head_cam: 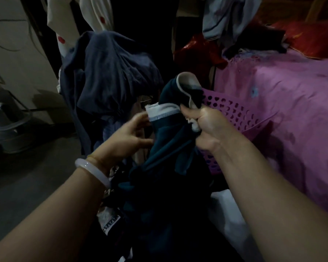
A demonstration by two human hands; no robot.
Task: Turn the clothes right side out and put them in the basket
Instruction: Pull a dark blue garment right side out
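A dark teal garment (pixel 165 157) with a pale grey-white trimmed edge hangs in the middle of the head view. My right hand (pixel 206 127) grips its upper part in a fist, with the pale collar band sticking up above the knuckles. My left hand (pixel 129 135), blurred, reaches into the garment from the left with fingers spread against the cloth by the white hem. A purple perforated basket (pixel 233 112) sits just behind my right hand, partly hidden by it and the garment.
A heap of dark blue clothes (pixel 110 76) rises behind my left hand. A pink bedcover (pixel 292 110) fills the right. Red fabric (pixel 197 53) and hanging light clothes (pixel 229 14) stand at the back. Grey floor and a pale container (pixel 6 120) lie at left.
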